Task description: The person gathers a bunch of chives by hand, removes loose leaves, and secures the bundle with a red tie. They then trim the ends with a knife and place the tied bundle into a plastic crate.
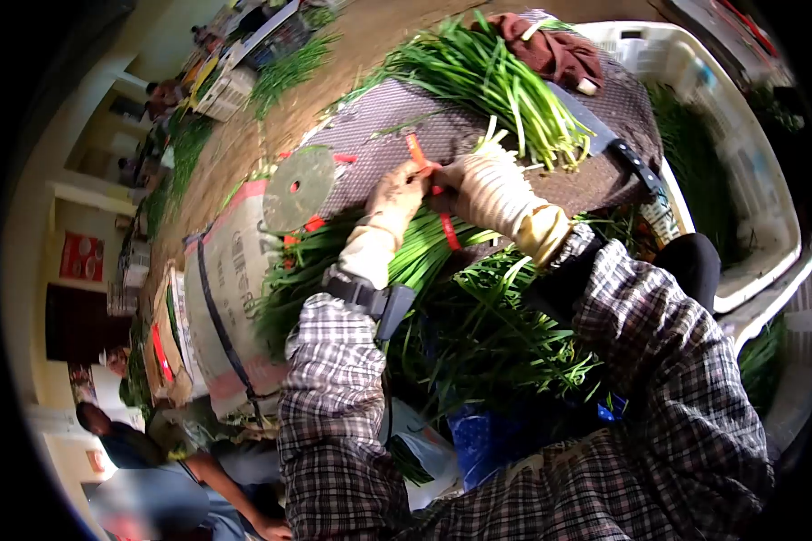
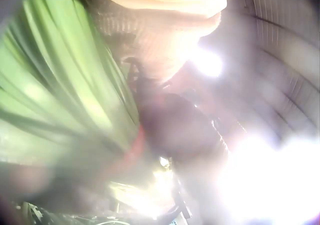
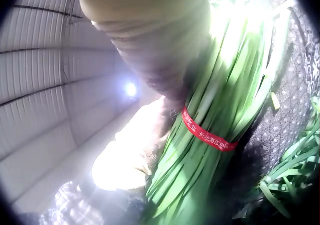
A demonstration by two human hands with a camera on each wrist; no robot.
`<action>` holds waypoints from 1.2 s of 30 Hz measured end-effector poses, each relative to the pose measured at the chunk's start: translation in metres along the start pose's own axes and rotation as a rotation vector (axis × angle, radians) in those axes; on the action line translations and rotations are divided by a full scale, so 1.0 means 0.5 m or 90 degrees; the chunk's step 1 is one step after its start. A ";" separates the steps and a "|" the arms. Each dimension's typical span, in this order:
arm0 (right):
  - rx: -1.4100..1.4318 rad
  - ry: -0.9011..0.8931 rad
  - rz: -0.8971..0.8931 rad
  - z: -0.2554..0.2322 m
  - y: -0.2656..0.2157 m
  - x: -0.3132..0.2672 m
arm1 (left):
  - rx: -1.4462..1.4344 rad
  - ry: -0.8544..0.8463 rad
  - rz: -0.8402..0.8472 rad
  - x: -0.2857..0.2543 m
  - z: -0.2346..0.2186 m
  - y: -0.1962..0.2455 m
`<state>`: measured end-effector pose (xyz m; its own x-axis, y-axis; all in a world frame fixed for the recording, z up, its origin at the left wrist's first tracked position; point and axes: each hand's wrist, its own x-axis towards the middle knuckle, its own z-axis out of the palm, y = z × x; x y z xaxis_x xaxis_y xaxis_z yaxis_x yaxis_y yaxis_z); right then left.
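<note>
Pulling the tape snug, I'd say, is the step I'm on, and it wants even tension from both sides: firm enough that the stalks can't slide, gentle enough that the leaves don't crease. I'd hold the band square across the bunch and flat, without a twist, and press the join down where my fingertips meet. If I let one side slacken, stalks could spill out of the loop.

My left hand pinches the tape with its fingers curled in close, and my right hand grips it just beside, fingers bent narrow too. How each fingertip sits under the other hand I can't tell.

The bunch lies in front of me, below and between my hands, at the near edge of the mat. Its long axis runs aslant: the leafy ends point toward my left side and a little back at me, the pale stalk ends away and to my right. The tape crosses that line. The loose chives lie beyond, beside the knife.
</note>
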<state>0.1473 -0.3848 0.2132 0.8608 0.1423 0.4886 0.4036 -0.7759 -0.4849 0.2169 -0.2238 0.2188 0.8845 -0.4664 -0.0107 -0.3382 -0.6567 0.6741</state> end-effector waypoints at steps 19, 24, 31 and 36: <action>-0.012 0.099 -0.048 -0.025 -0.086 -0.036 | 0.149 0.499 0.097 -0.160 0.111 0.044; -0.074 -0.026 -0.039 -0.001 -0.040 0.030 | 0.213 0.510 -0.031 -0.124 0.108 0.021; 0.051 -0.106 0.127 0.046 0.008 0.097 | 0.277 0.435 0.062 -0.066 0.062 0.007; 0.043 -0.126 0.157 0.064 0.046 0.156 | 0.270 0.293 0.062 -0.009 0.019 -0.003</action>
<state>0.2340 -0.3718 0.2168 0.9762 0.0771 0.2025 0.1889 -0.7605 -0.6212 0.2103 -0.2260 0.2108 0.8590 -0.2952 0.4182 -0.4386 -0.8457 0.3039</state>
